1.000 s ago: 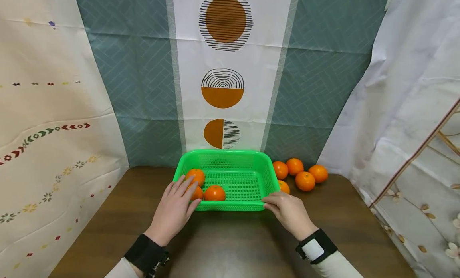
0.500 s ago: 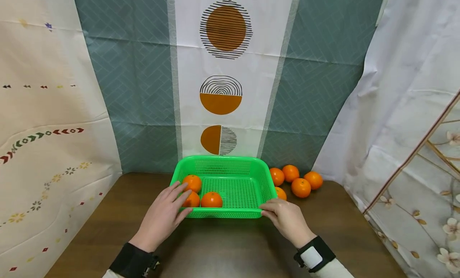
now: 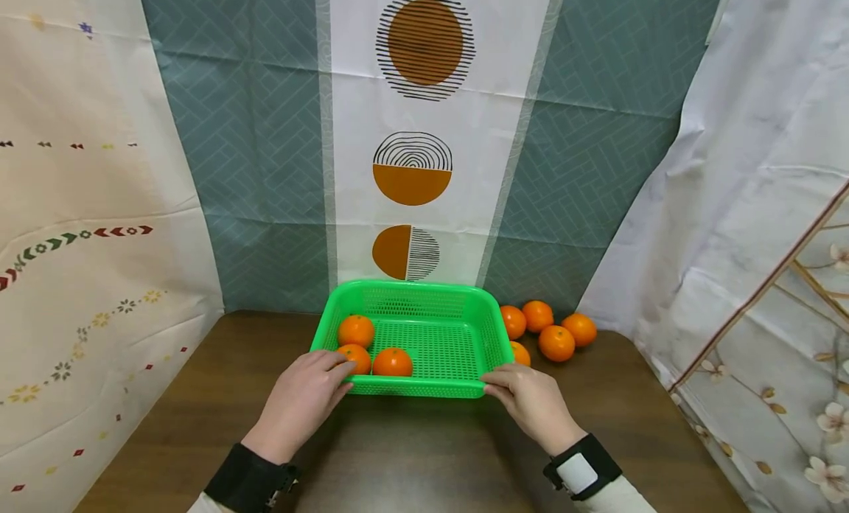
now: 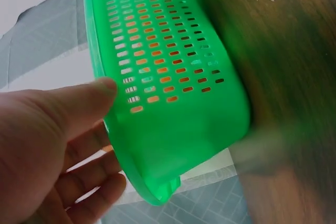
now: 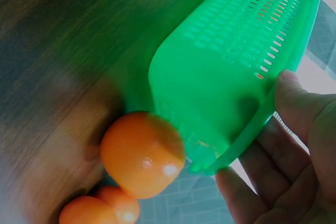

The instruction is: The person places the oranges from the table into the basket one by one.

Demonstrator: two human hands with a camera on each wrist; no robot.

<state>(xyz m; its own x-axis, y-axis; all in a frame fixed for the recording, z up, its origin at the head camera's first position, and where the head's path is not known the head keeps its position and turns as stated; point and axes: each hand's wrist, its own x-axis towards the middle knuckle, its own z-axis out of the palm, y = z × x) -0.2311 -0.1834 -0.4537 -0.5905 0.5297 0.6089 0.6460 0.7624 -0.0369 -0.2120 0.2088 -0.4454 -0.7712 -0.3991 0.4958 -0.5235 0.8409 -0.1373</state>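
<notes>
Head view: the hands (image 3: 300,401) (image 3: 533,406) pinch the green basket (image 3: 424,387) by its near rim (3 oranges (image 3: 393,363) inside, 5 oranges (image 3: 556,343) outside).

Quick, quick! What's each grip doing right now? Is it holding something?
Left grip: closed, holding the green basket by its rim near the front left corner.
Right grip: closed, holding the same rim near the front right corner.

No lettering, label, brand or number is legible on the green basket (image 3: 434,343), the oranges inside it (image 3: 393,363), the loose oranges to its right (image 3: 556,343), the black wristbands (image 3: 242,477) in front of it or the printed cloth (image 3: 427,115) hanging behind it.
</notes>
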